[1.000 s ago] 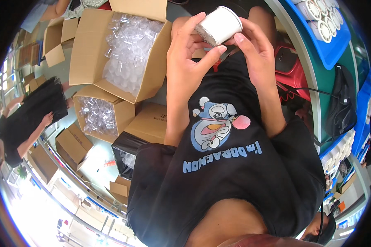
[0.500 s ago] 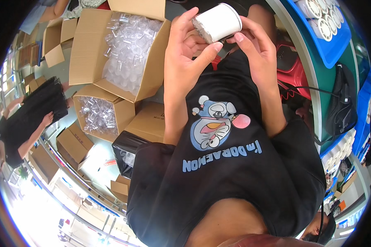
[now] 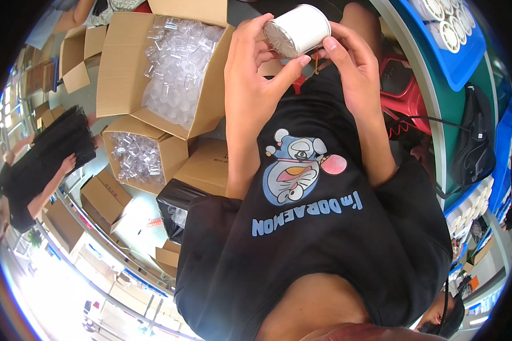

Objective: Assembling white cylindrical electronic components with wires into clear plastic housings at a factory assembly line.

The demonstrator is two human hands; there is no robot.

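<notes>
**Smooth white cylinder (image 3: 302, 29) gripped between a bare left hand (image 3: 255, 77) and a bare right hand (image 3: 354, 68)**

On the right runs a flat green table (image 3: 450, 111) with a pale, rounded edge. The person's loose black fabric shirt (image 3: 324, 250) fills the middle, with a blue-and-white cartoon print on its front.

On the left, a large open box of brown cardboard (image 3: 121, 65) has its flaps spread; in it, clear and frosted plastic pieces (image 3: 179, 77) lie heaped, glossy and rounded. Just below it, a smaller brown cardboard box (image 3: 174, 158) holds glittering transparent plastic pieces (image 3: 133, 156).

A blue plastic tray (image 3: 459, 78) with a raised rim carries short white cylinders with spoked round ends (image 3: 449, 35). Near it on the table lies a soft black pouch (image 3: 477, 136). Under the table's edge shows a glossy red plastic stool (image 3: 403, 94).

Both hands are curled around the white cylinder, above the lap: the left thumb tip is at its underside, the right thumb at its rimmed right end. The cylinder lies tilted, its side matte and even, its left end greyish and radially ribbed.
</notes>
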